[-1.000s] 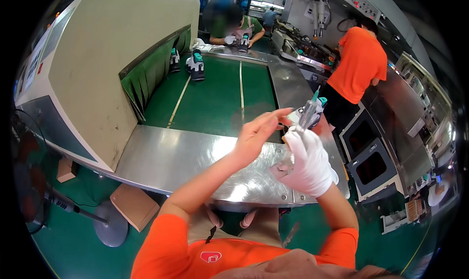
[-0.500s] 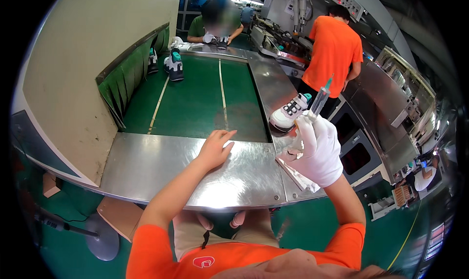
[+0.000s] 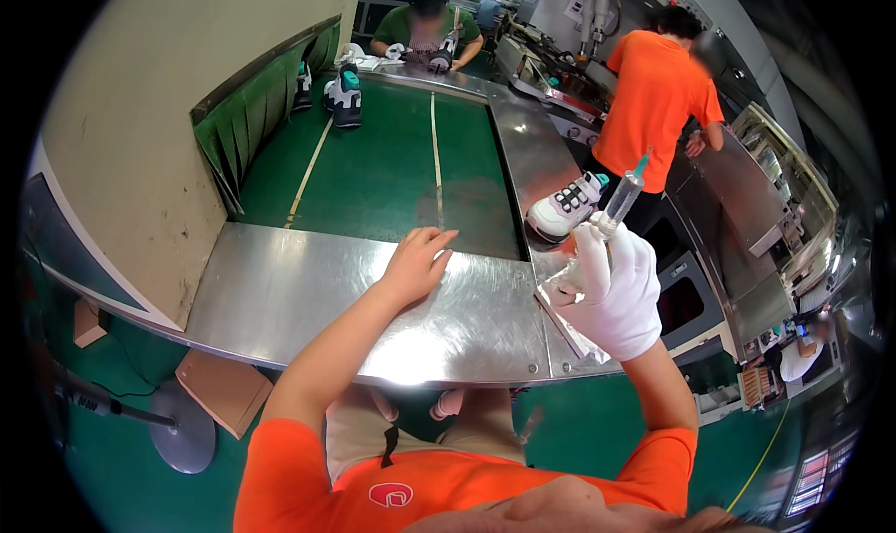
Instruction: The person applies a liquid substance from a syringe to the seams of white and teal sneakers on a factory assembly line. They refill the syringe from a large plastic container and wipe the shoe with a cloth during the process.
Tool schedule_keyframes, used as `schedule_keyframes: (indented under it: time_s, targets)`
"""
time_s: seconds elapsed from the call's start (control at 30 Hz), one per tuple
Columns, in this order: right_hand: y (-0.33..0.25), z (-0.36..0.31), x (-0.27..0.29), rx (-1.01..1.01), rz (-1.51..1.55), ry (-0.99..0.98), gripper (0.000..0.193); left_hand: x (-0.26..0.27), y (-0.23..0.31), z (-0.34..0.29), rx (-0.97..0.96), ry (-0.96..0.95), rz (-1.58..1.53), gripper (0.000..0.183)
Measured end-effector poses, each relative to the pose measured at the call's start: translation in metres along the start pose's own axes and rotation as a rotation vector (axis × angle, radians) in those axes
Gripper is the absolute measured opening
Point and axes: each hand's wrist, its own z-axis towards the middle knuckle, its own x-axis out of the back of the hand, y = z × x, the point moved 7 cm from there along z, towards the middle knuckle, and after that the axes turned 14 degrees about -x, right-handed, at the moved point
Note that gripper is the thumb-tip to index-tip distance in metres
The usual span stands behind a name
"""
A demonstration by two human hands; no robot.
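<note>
My right hand [image 3: 611, 290], in a white glove, is closed around a clear syringe [image 3: 623, 197] with a teal tip pointing up. Just beyond it, a white and black sneaker [image 3: 566, 206] with teal lining rests on the metal border at the right. My left hand [image 3: 416, 264] is bare and lies with fingers extended on the metal table edge [image 3: 280, 295], beside the green belt [image 3: 383, 183]; nothing is in it. Under the gloved hand lies a white sheet or cloth [image 3: 583, 342], partly hidden. Another dark and white sneaker [image 3: 344, 99] stands on the far left of the belt.
A third sneaker [image 3: 303, 90] is by the green strip curtain [image 3: 261, 122]. Across the belt a person in green [image 3: 420, 29] handles a shoe. A person in orange [image 3: 653, 94] stands at the machine on the right. A cardboard box [image 3: 222, 388] and a round stand base [image 3: 187, 430] are on the floor.
The view has shifted a little, so the scene sits slightly differently. Both my hands keep nearly the same pose, with the syringe still upright. The person in orange has shifted an arm.
</note>
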Motion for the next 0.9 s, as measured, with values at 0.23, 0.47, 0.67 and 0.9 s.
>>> schedule_keyframes:
  time_s: [0.23, 0.47, 0.67, 0.9]
  targets:
    - [0.0000, -0.0035, -0.0008, 0.017, -0.022, 0.043, 0.060, -0.0002, -0.0008, 0.0002, 0.008, 0.007, -0.001, 0.036]
    - [-0.0002, -0.0045, -0.0028, 0.010, -0.040, 0.005, 0.062, -0.0014, -0.0025, 0.0004, 0.012, -0.003, 0.003, 0.036]
    - [-0.0009, -0.0038, -0.0020, 0.014, -0.015, 0.034, 0.060, -0.0002, -0.0012, 0.0009, 0.011, -0.006, 0.000, 0.036]
    - [-0.0009, -0.0057, -0.0029, 0.010, -0.027, 0.031, 0.062, 0.0007, -0.0002, 0.0014, 0.014, -0.006, -0.001, 0.036]
